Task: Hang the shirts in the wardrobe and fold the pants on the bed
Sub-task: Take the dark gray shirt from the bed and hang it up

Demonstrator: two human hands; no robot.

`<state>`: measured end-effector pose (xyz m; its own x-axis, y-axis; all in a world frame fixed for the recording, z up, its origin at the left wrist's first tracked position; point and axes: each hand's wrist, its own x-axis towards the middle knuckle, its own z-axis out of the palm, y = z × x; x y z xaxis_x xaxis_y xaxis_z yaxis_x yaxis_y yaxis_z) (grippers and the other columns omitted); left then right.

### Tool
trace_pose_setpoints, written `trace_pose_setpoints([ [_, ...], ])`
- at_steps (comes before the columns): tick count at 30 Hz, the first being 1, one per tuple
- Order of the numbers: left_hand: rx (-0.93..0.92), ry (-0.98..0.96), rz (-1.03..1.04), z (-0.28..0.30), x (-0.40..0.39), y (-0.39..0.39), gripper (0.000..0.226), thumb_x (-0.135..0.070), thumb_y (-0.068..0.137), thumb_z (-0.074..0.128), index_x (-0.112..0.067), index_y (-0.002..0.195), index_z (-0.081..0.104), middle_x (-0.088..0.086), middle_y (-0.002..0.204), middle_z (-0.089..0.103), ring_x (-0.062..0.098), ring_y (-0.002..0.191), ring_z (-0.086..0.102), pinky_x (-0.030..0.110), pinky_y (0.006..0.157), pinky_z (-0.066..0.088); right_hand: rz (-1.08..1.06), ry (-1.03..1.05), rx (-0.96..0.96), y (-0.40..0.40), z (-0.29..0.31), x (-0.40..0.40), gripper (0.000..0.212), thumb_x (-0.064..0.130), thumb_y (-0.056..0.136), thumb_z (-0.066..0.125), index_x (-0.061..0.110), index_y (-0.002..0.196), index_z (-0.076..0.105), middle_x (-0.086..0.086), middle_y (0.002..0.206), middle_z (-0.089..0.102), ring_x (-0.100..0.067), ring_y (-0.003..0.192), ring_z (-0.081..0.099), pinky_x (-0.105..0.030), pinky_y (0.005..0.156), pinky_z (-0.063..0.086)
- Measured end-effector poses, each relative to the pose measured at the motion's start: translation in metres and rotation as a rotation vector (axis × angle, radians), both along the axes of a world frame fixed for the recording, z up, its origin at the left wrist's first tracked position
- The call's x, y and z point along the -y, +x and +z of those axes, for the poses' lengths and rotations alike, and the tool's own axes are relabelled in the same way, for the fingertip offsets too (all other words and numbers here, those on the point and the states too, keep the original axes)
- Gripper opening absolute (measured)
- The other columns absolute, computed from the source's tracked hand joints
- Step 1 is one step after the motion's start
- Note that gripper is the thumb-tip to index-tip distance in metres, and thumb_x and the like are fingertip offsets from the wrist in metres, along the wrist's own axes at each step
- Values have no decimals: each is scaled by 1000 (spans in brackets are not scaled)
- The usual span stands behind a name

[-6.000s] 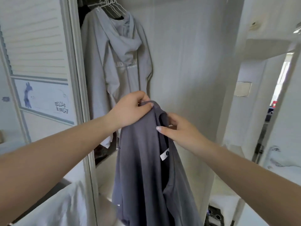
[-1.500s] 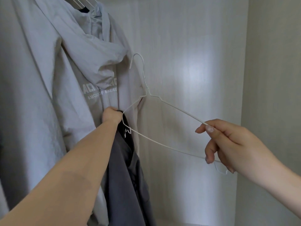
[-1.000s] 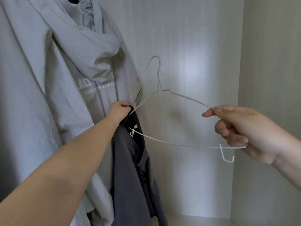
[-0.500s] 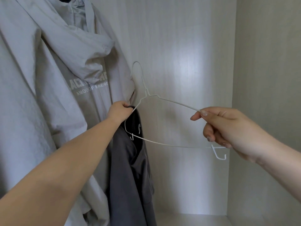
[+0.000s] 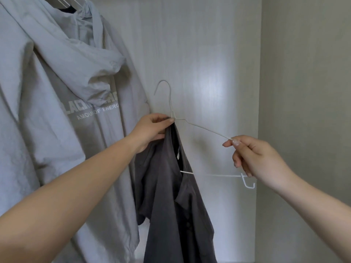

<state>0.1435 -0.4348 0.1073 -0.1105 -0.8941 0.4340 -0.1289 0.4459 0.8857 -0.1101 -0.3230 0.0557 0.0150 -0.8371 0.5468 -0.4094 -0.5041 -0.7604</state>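
Note:
A dark grey shirt (image 5: pixel 169 202) hangs from my left hand (image 5: pixel 152 128), which grips its collar just under the neck of a white wire hanger (image 5: pixel 199 128). The hanger's left arm is inside the shirt's neck opening and hidden by the cloth. Its hook points up, free in the air. My right hand (image 5: pixel 254 158) pinches the hanger's right shoulder wire between thumb and forefinger. The right end of the bottom bar, with its small hook, shows below that hand.
A light grey hooded jacket (image 5: pixel 62 114) with printed lettering hangs at the left on white hangers (image 5: pixel 70 0), touching my left forearm. The wardrobe's pale back panel (image 5: pixel 209 54) is behind the hanger and its side wall (image 5: pixel 303 92) stands at the right.
The hanger's left end has gone deeper into the shirt's neck opening. My left hand has pulled the collar up to the hanger's neck. My right hand still holds the right shoulder wire.

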Motion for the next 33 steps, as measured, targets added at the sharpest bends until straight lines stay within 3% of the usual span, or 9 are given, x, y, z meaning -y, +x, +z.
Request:
trace_pose_setpoints([
  [3, 31, -19, 30, 3, -3, -7, 16, -28, 87, 68, -15, 94, 68, 2, 88, 70, 12, 76, 68, 18, 63, 54, -346, -279, -534, -19, 3, 9, 21, 21, 99, 47, 21, 99, 68, -2, 85, 68, -22, 78, 66, -29, 70, 49],
  [5, 21, -32, 31, 3, -5, -16, 18, -28, 87, 68, -12, 96, 67, 5, 90, 69, 14, 76, 67, 17, 61, 54, -662, -643, -834, -27, 3, 11, 25, 17, 90, 56, 13, 110, 68, -11, 115, 65, -34, 110, 58, -46, 91, 45],
  [8, -26, -49, 43, 9, -4, -30, 20, -33, 85, 70, -13, 92, 67, 6, 90, 67, 17, 79, 64, 20, 64, 55, -395, -865, -872, -9, -6, 1, 30, 17, 86, 56, 10, 112, 68, -6, 124, 63, -29, 114, 58, -46, 97, 44],
  [10, -42, -51, 36, 16, -3, -40, 25, -36, 83, 72, -14, 92, 68, 8, 93, 68, 18, 83, 65, 24, 70, 56, -168, -761, -927, 12, -23, 4, 35, 27, 86, 51, 14, 112, 70, 1, 118, 67, -20, 102, 65, -34, 86, 53],
  [13, -74, -63, 17, 31, -6, -57, 25, -36, 82, 73, -13, 90, 68, 10, 97, 71, 19, 82, 67, 28, 75, 57, -164, -402, -1042, 28, -43, 25, 56, 47, 78, 41, 17, 118, 66, 3, 119, 66, -12, 97, 68, -22, 75, 56],
  [18, -99, -92, 36, 57, -9, -69, 26, -39, 79, 76, -15, 85, 68, 9, 96, 73, 20, 80, 68, 34, 81, 58, -223, -300, -888, 20, -26, 54, 72, 37, 90, 49, 17, 151, 17, 0, 156, 21, -20, 133, 39, -31, 110, 32],
  [23, -107, -101, 9, 66, -14, -74, 29, -42, 78, 75, -15, 86, 68, 11, 101, 73, 27, 95, 69, 37, 87, 56, -173, -321, -614, 24, -22, 60, 77, 31, 86, 58, 24, 149, 14, 3, 148, 15, -19, 118, 48, -19, 95, 35],
  [28, -108, -126, 1, 73, -20, -72, 29, -43, 78, 74, -16, 83, 67, 11, 100, 73, 22, 87, 68, 32, 83, 56, -115, -382, -698, 25, -41, 59, 83, 45, 88, 45, 34, 148, -11, 14, 157, -6, 5, 140, -4, -28, 119, -3],
  [33, -154, -139, 31, 79, -17, -60, 26, -42, 79, 73, -18, 81, 66, 9, 98, 73, 19, 81, 67, 30, 81, 56, -78, -208, -817, 23, -52, 49, 84, 40, 92, 45, 45, 139, -24, 10, 155, 27, -12, 140, 24, -30, 120, -7],
])
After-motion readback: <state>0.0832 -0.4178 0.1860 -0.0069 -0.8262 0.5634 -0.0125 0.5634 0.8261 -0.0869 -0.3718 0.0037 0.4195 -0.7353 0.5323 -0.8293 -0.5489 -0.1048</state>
